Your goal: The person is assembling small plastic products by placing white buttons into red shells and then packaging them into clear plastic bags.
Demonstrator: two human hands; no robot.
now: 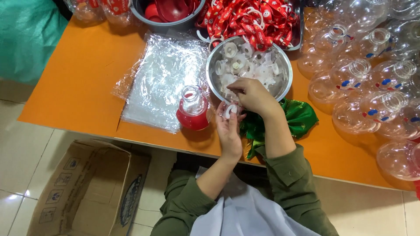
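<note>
Your left hand pinches a clear plastic ring by its rim at the steel bowl's edge; your right hand steadies it. It's likely light, stiff and slippery, so keep to the rim.

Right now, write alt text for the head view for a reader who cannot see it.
Seen from above, a person's left hand holds a small white plastic ring cap while the right hand reaches into a round steel bowl of similar caps, beside a clear bottle with red base on an orange table.
</note>
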